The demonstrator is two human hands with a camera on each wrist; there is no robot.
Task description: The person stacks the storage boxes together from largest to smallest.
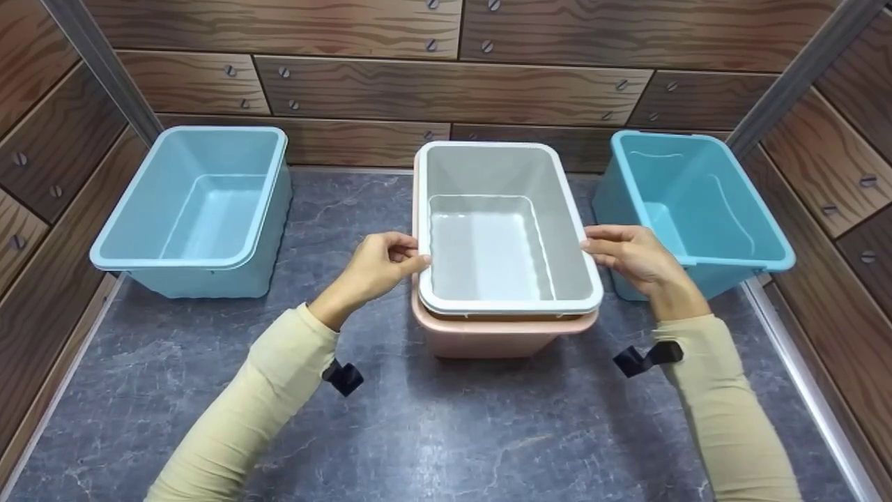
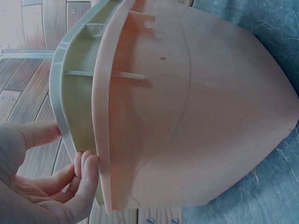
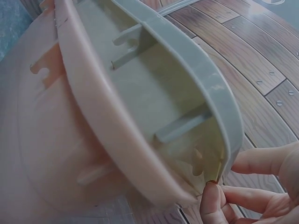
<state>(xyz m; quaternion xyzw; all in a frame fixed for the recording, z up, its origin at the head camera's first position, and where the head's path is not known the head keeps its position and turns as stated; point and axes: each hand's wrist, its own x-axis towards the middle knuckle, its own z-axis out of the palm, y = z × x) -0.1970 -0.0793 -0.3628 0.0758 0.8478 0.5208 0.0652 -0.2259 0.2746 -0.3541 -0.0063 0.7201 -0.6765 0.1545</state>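
A light grey plastic bin [image 1: 488,251] with a white rim sits nested inside a pink bin [image 1: 498,338], its rim standing a little above the pink one. My left hand [image 1: 380,268] pinches the grey bin's left rim, thumb on the top edge and fingers curled beneath, as the left wrist view shows. On the opposite side, my right hand [image 1: 631,258] grips the right rim between thumb and fingers. The right wrist view shows the gap between the grey rim [image 3: 219,98] and the pink rim [image 3: 107,107]. Most of the pink bin's inside is hidden by the grey bin.
A light blue bin [image 1: 261,268] stands at the left, and a teal bin [image 1: 773,261] stands close behind my right hand. Wood-patterned walls [image 1: 453,87] enclose the dark marbled tabletop [image 1: 432,432] at the back and sides. A metal strip [image 1: 801,376] runs along the right edge.
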